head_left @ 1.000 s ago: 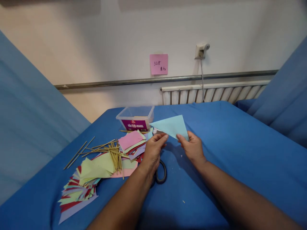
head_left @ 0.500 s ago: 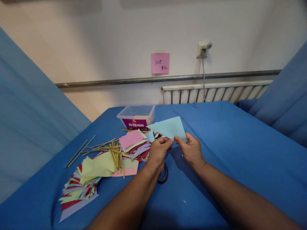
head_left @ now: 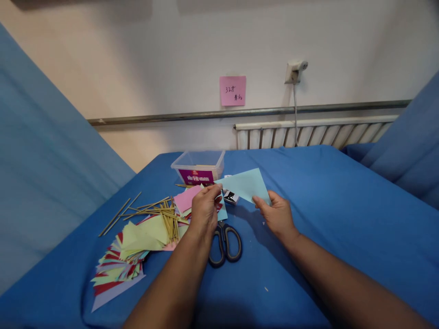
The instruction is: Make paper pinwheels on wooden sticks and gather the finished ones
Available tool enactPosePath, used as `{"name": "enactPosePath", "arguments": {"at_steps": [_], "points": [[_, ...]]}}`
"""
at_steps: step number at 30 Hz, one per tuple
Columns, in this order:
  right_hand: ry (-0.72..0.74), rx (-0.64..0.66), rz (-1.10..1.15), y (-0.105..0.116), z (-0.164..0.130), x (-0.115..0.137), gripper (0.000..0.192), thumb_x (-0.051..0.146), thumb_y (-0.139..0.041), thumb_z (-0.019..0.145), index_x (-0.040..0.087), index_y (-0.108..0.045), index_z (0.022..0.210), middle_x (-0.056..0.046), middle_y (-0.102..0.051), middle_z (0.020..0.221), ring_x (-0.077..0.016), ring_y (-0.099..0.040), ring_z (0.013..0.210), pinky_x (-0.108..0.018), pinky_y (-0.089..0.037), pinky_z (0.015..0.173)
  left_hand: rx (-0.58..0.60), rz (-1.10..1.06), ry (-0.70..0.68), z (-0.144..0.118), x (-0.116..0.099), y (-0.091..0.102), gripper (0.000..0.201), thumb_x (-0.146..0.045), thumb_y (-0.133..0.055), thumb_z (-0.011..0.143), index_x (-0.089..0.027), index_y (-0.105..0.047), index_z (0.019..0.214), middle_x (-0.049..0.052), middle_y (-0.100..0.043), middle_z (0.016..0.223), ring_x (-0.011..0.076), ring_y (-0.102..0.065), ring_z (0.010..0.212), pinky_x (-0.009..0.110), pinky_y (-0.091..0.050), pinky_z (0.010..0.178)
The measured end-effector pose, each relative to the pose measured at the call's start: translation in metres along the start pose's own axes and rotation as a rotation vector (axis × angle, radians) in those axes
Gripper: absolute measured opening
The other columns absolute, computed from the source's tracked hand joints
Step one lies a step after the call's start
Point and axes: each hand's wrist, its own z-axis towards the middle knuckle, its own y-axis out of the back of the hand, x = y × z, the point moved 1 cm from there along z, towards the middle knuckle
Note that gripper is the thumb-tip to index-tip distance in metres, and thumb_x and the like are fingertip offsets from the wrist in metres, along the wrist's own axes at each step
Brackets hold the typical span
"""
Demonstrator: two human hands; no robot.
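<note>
A light blue piece of paper (head_left: 246,183), narrow at its left end and wider at the right, is held in the air above the table. My right hand (head_left: 278,215) pinches its lower right corner, thumb on top. At the paper's narrow left tip, my left hand (head_left: 206,206) has thumb and fingers closed together on it. Black-handled scissors (head_left: 226,246) lie beneath, beside my left wrist, their blades mostly hidden. A pink sheet (head_left: 187,199) tops a stack of coloured paper partly covered by my left hand.
Thin brown sticks (head_left: 168,219) lie in a loose heap on the left. Near them are pale yellow sheets (head_left: 147,235) and a fanned pile of coloured paper strips (head_left: 118,274). A clear plastic box (head_left: 198,170) stands at the back, with a small white-and-black item (head_left: 230,197) nearer me.
My left hand has slid from the paper's lower edge near my right hand to its left tip. More of the scissors now shows. The view has shifted slightly.
</note>
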Motion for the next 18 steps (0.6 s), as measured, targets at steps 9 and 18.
{"name": "enactPosePath", "arguments": {"at_steps": [9, 18], "points": [[-0.075, -0.028, 0.071, 0.006, 0.006, -0.005, 0.035, 0.052, -0.07, 0.07, 0.018, -0.061, 0.067, 0.003, -0.057, 0.052, -0.0106, -0.042, 0.044, -0.024, -0.032, 0.043, -0.127, -0.164, -0.086, 0.02, -0.012, 0.013, 0.027, -0.026, -0.079, 0.055, -0.014, -0.062, 0.072, -0.001, -0.06, 0.063, 0.0083, -0.053, 0.056, 0.022, -0.042, 0.055], [-0.029, 0.022, 0.105, -0.001, 0.002, -0.005, 0.034, 0.051, -0.067, 0.074, 0.017, -0.061, 0.069, 0.002, -0.058, 0.055, -0.0119, -0.048, 0.049, -0.024, -0.037, 0.048, 0.317, 0.052, 0.097, -0.029, 0.028, -0.023, 0.032, -0.038, -0.083, 0.06, -0.014, -0.063, 0.071, 0.001, -0.064, 0.069, 0.0116, -0.058, 0.067, 0.024, -0.044, 0.066]]}}
